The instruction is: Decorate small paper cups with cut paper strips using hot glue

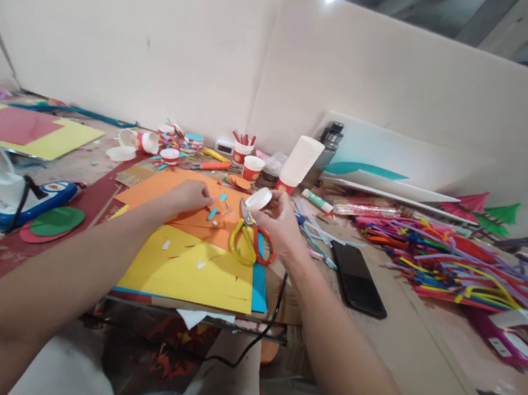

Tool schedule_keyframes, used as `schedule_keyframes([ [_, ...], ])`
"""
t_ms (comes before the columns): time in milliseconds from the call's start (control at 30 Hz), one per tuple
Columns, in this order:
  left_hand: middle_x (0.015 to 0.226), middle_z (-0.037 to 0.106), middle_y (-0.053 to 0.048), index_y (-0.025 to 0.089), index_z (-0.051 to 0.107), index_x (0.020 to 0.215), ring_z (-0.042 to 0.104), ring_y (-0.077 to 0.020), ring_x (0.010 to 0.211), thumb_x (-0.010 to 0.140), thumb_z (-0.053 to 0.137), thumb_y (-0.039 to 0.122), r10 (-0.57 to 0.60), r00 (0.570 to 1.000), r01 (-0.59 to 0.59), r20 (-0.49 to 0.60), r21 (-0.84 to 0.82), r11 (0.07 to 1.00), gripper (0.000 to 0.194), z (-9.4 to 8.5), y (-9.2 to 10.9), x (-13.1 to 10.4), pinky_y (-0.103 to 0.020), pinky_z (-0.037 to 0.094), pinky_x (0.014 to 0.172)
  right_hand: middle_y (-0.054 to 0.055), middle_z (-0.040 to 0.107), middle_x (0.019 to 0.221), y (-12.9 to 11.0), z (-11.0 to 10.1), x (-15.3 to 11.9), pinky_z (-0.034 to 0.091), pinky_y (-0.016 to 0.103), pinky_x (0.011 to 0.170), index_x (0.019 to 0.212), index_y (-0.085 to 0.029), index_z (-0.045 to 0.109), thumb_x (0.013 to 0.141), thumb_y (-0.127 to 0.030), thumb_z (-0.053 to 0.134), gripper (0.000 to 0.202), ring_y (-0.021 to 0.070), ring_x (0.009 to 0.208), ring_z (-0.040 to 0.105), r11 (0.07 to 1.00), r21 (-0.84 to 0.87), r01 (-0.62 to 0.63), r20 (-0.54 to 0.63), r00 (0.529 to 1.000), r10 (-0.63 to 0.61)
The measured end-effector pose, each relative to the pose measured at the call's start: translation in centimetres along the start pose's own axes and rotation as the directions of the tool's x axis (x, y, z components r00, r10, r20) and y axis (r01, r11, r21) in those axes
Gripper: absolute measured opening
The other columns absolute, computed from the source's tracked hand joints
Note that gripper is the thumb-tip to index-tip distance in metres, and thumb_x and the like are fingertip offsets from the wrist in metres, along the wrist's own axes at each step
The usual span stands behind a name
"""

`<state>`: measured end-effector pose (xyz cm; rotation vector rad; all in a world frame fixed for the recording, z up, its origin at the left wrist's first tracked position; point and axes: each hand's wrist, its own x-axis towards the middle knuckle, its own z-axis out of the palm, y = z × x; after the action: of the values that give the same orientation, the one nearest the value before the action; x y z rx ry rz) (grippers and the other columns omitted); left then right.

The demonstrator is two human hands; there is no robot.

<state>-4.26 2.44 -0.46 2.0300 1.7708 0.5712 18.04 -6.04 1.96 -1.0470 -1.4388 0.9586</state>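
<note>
My right hand [283,220] pinches a small white paper cup piece [258,199], cut low with a rounded rim. Right beneath it are scissors [248,235] with one yellow and one red handle, over the stacked coloured paper. My left hand [191,196] hovers above the orange paper [155,190], its fingertips drawn together; what they hold, if anything, is too small to make out. Close to those fingertips are a few blue paper strips [212,213] and a thin orange curl. Yellow paper [185,278] with white scraps lies nearer me, over a blue sheet [260,290].
Stacked paper cups [301,160] and a dark bottle [330,151] stand at the back. To the right lie a black phone [356,279], a glue stick [317,200] and many pipe cleaners [459,262]. At left are a blue power strip [37,205] and a green paper oval [58,221].
</note>
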Motion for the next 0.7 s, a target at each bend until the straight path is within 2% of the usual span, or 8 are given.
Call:
schedule_keyframes([
  [200, 0.066, 0.065, -0.007, 0.019, 0.061, 0.059, 0.056, -0.0190, 0.063, 0.071, 0.064, 0.024, 0.060, 0.998, -0.061, 0.011, 0.102, 0.993, 0.014, 1.2, -0.1, 0.4, -0.027, 0.034, 0.059, -0.004, 0.053, 0.082, 0.2, 0.6, -0.1, 0.043, 0.030, 0.069, 0.092, -0.023, 0.047, 0.065, -0.031, 0.072, 0.038, 0.0136, 0.074, 0.051, 0.995, -0.102, 0.013, -0.002, 1.000, -0.013],
  [367, 0.071, 0.067, -0.010, 0.018, 0.062, 0.064, 0.059, -0.0222, 0.069, 0.077, 0.054, 0.021, 0.158, 0.987, -0.150, -0.031, 0.184, 0.971, 0.016, 0.8, 1.1, -0.5, -0.029, 0.035, 0.062, -0.002, 0.056, 0.088, 0.8, 1.8, -0.3, 0.045, 0.030, 0.070, 0.091, -0.023, 0.045, 0.067, -0.033, 0.070, 0.036, 0.0131, 0.074, 0.055, 0.997, -0.074, -0.014, 0.040, 0.999, 0.017],
  [467, 0.068, 0.066, -0.009, 0.018, 0.060, 0.063, 0.059, -0.0217, 0.067, 0.079, 0.053, 0.021, 0.153, 0.987, -0.144, -0.046, 0.155, 0.977, 0.018, 0.4, 1.9, -1.1, -0.030, 0.036, 0.063, -0.001, 0.058, 0.092, 1.3, 2.4, -0.4, 0.047, 0.032, 0.072, 0.092, -0.023, 0.046, 0.067, -0.032, 0.069, 0.035, 0.0147, 0.078, 0.059, 0.997, -0.055, -0.061, 0.066, 0.996, 0.064],
  [533, 0.067, 0.064, -0.007, 0.019, 0.058, 0.062, 0.058, -0.0210, 0.067, 0.077, 0.056, 0.020, 0.133, 0.988, -0.127, -0.077, 0.076, 0.989, 0.016, 0.4, 2.4, -1.3, -0.030, 0.038, 0.064, 0.000, 0.059, 0.094, 1.6, 2.7, -0.5, 0.049, 0.033, 0.072, 0.094, -0.022, 0.047, 0.067, -0.031, 0.069, 0.036, 0.0158, 0.080, 0.061, 0.995, -0.046, -0.085, 0.065, 0.994, 0.088],
  [600, 0.067, 0.063, -0.005, 0.019, 0.056, 0.064, 0.058, -0.0193, 0.067, 0.076, 0.060, 0.019, 0.109, 0.986, -0.121, -0.126, -0.090, 0.989, 0.012, 0.6, 2.8, -1.5, -0.029, 0.040, 0.065, 0.000, 0.061, 0.094, 1.8, 2.8, -0.4, 0.050, 0.034, 0.073, 0.095, -0.022, 0.049, 0.067, -0.031, 0.070, 0.036, 0.0161, 0.081, 0.061, 0.995, -0.043, -0.086, 0.051, 0.995, 0.088],
  [667, 0.069, 0.062, -0.002, 0.019, 0.056, 0.071, 0.058, -0.0166, 0.066, 0.075, 0.064, 0.020, 0.078, 0.987, -0.126, -0.140, -0.375, 0.918, 0.009, 0.8, 3.1, -1.7, -0.028, 0.044, 0.065, 0.000, 0.061, 0.095, 1.7, 2.7, -0.4, 0.050, 0.034, 0.075, 0.095, -0.022, 0.049, 0.066, -0.031, 0.072, 0.038, 0.0160, 0.082, 0.061, 0.997, -0.032, -0.071, 0.016, 0.997, 0.072],
  [700, 0.072, 0.062, -0.001, 0.019, 0.056, 0.074, 0.058, -0.0154, 0.065, 0.075, 0.067, 0.020, 0.063, 0.990, -0.123, -0.129, -0.536, 0.835, 0.011, 0.9, 3.2, -1.8, -0.028, 0.046, 0.065, 0.000, 0.061, 0.095, 1.6, 2.6, -0.3, 0.051, 0.034, 0.077, 0.095, -0.022, 0.049, 0.066, -0.031, 0.072, 0.039, 0.0160, 0.083, 0.062, 0.998, -0.019, -0.066, -0.002, 0.998, 0.066],
])
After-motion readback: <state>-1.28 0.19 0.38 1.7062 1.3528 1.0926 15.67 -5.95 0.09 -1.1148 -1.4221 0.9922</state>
